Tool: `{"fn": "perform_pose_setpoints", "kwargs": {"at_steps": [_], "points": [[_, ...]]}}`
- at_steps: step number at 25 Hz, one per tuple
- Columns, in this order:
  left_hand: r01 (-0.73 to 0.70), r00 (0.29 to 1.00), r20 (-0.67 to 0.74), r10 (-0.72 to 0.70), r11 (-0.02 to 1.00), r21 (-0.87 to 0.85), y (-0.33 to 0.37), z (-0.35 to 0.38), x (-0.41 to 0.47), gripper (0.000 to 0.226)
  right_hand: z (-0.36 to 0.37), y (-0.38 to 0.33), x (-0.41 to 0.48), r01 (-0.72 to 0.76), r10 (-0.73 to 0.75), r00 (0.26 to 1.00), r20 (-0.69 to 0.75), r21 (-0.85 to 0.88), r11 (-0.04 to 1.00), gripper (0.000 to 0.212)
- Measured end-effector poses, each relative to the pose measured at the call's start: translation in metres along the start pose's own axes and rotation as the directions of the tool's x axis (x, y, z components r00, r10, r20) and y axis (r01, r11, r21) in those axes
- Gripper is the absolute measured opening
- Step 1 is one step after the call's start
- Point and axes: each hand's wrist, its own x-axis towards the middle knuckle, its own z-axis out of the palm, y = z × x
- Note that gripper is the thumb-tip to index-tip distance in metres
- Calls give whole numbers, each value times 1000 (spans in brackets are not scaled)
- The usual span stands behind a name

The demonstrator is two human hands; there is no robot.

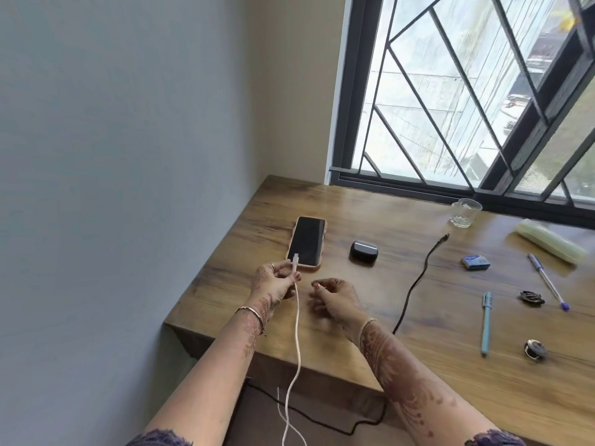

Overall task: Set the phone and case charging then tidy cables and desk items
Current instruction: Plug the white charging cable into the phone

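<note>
My left hand [273,281] pinches the thin white charging cable [297,333] just behind its plug, which touches the near end of the dark-screened, pink-cased phone [307,243], far left on the wooden desk [434,365]. My right hand [335,299] is loosely curled and empty. The glossy black earbud case [363,251] lies just right of the phone.

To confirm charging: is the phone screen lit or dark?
Dark: the phone lies face up, screen black; the left hand pinches the white cable at its near end.

Purple lace sleeves [161,437], bangles [249,312], henna [402,381]
</note>
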Motion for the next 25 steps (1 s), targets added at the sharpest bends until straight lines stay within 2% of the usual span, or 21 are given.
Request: {"fn": "perform_pose_setpoints", "kwargs": {"at_steps": [2, 4, 7, 9, 14, 19, 23, 25], "points": [[30, 1000, -1, -30, 1000, 0, -4, -4, 9, 52, 1, 0, 20, 58, -78, 989, -125, -157, 986, 22], [48, 999, 10, -48, 999, -12, -7, -7, 16, 63, 5, -4, 33, 84, -153, 971, -185, -333, 939, 30], [66, 997, 48, -64, 997, -37, -8, -9, 27, 68, 11, -15, 48, 89, -197, 967, -163, -508, 857, 43], [80, 994, 76, -77, 996, -42, -7, -9, 33, 65, 15, -21, 62, 64, -160, 978, -135, -536, 842, 38], [123, 986, 129, -109, 987, -107, -2, -10, 36, 44, 19, -13, 82, 26, -115, 970, -212, -383, 923, 33], [135, 986, 125, -113, 974, -185, -2, -18, 34, 43, 24, -20, 71, 23, -99, 934, -344, -217, 976, 26], [125, 986, 132, -99, 970, -207, -2, -23, 32, 46, 28, -16, 68, 48, -92, 919, -384, -121, 991, 21], [123, 986, 137, -96, 971, -207, -1, -24, 29, 47, 28, -17, 69, 53, -44, 931, -362, 15, 998, 17]]}}
